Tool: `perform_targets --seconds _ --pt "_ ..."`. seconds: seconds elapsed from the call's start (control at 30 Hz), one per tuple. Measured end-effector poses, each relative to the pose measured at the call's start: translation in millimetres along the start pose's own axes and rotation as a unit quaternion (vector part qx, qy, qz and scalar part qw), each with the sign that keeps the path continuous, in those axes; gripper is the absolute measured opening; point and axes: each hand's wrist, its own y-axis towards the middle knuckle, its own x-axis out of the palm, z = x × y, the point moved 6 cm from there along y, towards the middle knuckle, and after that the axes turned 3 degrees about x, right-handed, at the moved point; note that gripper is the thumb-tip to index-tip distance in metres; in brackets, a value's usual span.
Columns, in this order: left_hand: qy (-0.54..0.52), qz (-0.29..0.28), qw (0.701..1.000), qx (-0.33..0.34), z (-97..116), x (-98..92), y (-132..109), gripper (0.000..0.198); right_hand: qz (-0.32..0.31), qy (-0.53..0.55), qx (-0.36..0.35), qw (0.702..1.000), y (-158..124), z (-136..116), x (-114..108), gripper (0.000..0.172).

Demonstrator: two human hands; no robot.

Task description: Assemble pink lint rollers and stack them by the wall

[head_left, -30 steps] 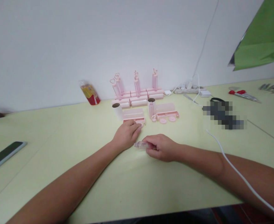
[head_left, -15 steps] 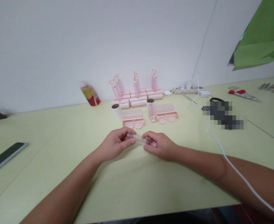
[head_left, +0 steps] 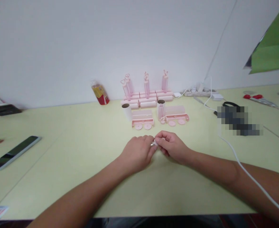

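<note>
My left hand [head_left: 137, 153] is wrapped round a small clear plastic tube [head_left: 153, 144], and most of it is hidden inside the fist. At the tube's right end, my right hand [head_left: 174, 146] pinches a pale end piece between thumb and fingers. The two hands nearly touch, low over the table. Just beyond them lie round pink discs [head_left: 147, 126] and open pink cases [head_left: 143, 122] with pale, see-through covers. White rolls with brown cores [head_left: 126, 111] stand beside these cases. A clear pink tube with a heart-shaped top [head_left: 161, 112] leans by the right roll.
Closed pink cases [head_left: 147, 103] are lined up at the wall, with several heart-topped tubes [head_left: 146, 88] upright on them. A red-yellow packet [head_left: 100, 94] stands left of them. A phone [head_left: 15, 152] lies at left. Right are a power strip [head_left: 189, 94], scissors [head_left: 258, 97] and a white cable [head_left: 236, 160].
The view has turned left, so things appear further right. My left hand has closed over the tube, covering its clear middle. My right fingers have shifted to pinch its end.
</note>
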Motion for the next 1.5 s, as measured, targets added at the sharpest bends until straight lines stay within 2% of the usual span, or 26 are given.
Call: perform_targets --seconds 0.1,0.2,0.47,0.6,0.7,0.83,0.9,1.0,1.07,1.13,1.27,1.37,1.5 --pt "-0.038 -0.002 0.999 -0.024 2.5 11.0 -0.4 0.036 0.007 0.058 0.018 0.998 -1.8 -0.4 2.1 0.023" --pt "-0.049 0.009 0.999 -0.023 0.0 14.0 0.4 0.036 0.012 0.099 0.043 0.994 -0.8 0.8 3.0 0.017" --pt "-0.124 -0.004 0.992 -0.003 -10.1 8.7 1.5 0.033 -0.034 0.184 0.050 0.981 -1.6 5.4 12.5 0.014" --pt "-0.164 -0.009 0.986 0.005 -11.8 6.1 2.0 0.033 -0.033 0.203 0.038 0.978 -3.2 4.4 14.8 0.015" --pt "-0.232 -0.012 0.973 0.013 -10.7 4.2 3.9 0.036 -0.032 0.209 0.038 0.977 -4.2 1.8 14.2 0.015" --pt "-0.340 -0.017 0.939 0.044 -12.2 -0.2 3.5 0.039 -0.019 0.220 -0.013 0.975 0.6 -6.8 3.3 0.016" --pt "-0.325 -0.021 0.945 0.018 -23.2 -1.9 1.5 0.038 -0.003 0.227 -0.023 0.974 5.3 -6.9 -3.9 0.017" --pt "-0.324 -0.017 0.944 -0.054 -51.4 -6.0 -2.3 0.032 0.029 0.218 -0.004 0.975 11.6 -1.1 -11.6 0.021" --pt "-0.337 0.008 0.937 -0.091 -74.1 -12.1 -4.4 0.025 0.040 0.206 0.006 0.978 13.6 1.6 -13.2 0.022" --pt "-0.315 0.039 0.940 -0.124 -98.2 -19.2 -6.3 0.030 0.039 0.197 0.008 0.980 14.1 2.2 -12.6 0.021" --pt "-0.198 0.112 0.954 -0.196 -140.6 -32.9 -9.9 0.040 0.031 0.184 0.006 0.982 14.2 2.8 -11.5 0.019" --pt "-0.125 0.145 0.951 -0.242 -159.5 -39.3 -11.7 0.041 0.024 0.181 0.004 0.983 14.9 3.6 -12.0 0.020" --pt "-0.165 0.140 0.937 -0.274 -172.9 -41.9 -8.4 0.041 0.018 0.179 0.000 0.984 15.8 2.8 -11.8 0.023"
